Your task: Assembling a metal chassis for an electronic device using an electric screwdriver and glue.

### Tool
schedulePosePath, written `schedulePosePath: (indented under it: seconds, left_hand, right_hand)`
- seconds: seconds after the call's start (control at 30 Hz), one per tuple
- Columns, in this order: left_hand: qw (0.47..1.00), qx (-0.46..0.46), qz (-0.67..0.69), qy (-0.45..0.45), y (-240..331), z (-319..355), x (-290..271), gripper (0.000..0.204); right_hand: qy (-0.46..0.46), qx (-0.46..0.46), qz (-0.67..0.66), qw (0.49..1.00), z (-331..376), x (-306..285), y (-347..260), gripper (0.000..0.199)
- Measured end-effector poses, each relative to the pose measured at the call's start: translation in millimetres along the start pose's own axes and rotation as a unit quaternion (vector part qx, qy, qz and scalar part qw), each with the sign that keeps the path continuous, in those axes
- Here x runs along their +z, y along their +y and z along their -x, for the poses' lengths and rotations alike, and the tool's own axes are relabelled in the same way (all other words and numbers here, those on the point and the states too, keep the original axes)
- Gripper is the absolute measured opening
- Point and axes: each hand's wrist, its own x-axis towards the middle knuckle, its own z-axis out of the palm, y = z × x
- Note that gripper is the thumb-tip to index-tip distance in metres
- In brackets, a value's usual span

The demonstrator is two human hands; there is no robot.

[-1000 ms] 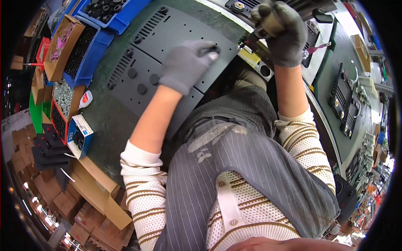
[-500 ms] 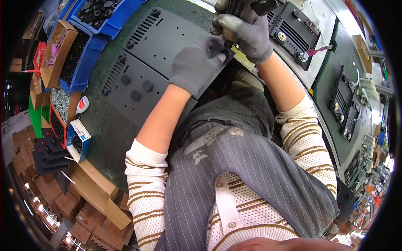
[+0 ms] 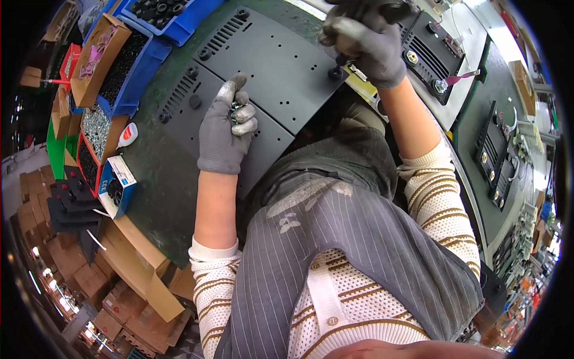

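Two flat black metal panels point(image 3: 281, 57) with slots and holes lie side by side on the bench. My right hand point(image 3: 373, 51), in a grey glove, grips a black power screwdriver point(image 3: 359, 12). The driver's lower end is close to a round black rubber foot point(image 3: 336, 73) at the far panel's right corner; contact cannot be made out. My left hand point(image 3: 227, 128), gloved too, is over the near panel with curled fingers and small shiny bits among them, too small to name. One loose rubber foot point(image 3: 195, 102) sits left of it.
Blue bins point(image 3: 140, 75) and a cardboard box point(image 3: 98, 60) of small parts line the left side. A white bottle with a red label point(image 3: 128, 135) and a small blue-white box point(image 3: 119, 185) stand nearby. More black slotted panels point(image 3: 433, 54) are on the right.
My left hand has left the far panel's corner and moved left over the near panel, covering two loose rubber feet. My right hand has lifted the driver slightly. The whole view has shifted a little.
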Motion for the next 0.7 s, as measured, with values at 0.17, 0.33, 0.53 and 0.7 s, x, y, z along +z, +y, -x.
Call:
schedulePosePath:
  seconds: [0.17,0.33,0.53,0.7]
  left_hand:
    - [0.998,0.010,-0.015,-0.058,-2,10,-10,0.030]
    - [0.994,-0.034,0.031,-0.099,-21,19,1,0.033]
    - [0.987,-0.059,0.114,-0.101,-26,31,-4,0.032]
    - [0.981,-0.059,0.130,-0.130,-25,35,-4,0.033]
  right_hand:
    - [0.019,-0.107,-0.178,0.978,11,39,-18,0.043]
    - [-0.122,-0.008,-0.185,0.975,25,58,-5,0.040]
    - [0.000,-0.071,-0.378,0.923,37,118,-7,0.049]
    - [-0.080,-0.031,-0.418,0.905,40,117,0,0.052]
